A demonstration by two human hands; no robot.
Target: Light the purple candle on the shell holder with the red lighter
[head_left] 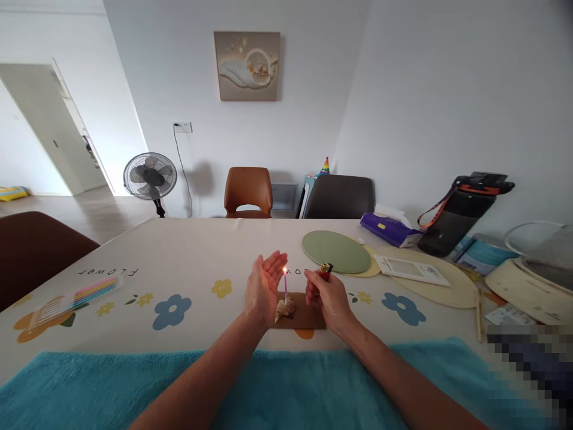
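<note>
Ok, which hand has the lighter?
The right hand: it grips the red lighter. The left hand holds no lighter; it's open, palm toward the lit purple candle.

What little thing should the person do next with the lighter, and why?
I'd probably draw the right grip back a little, taking the red lighter farther from the candle. A flame already burns at the candle's tip, and I can see none at the lighter, so it doesn't seem needed so close.
</note>
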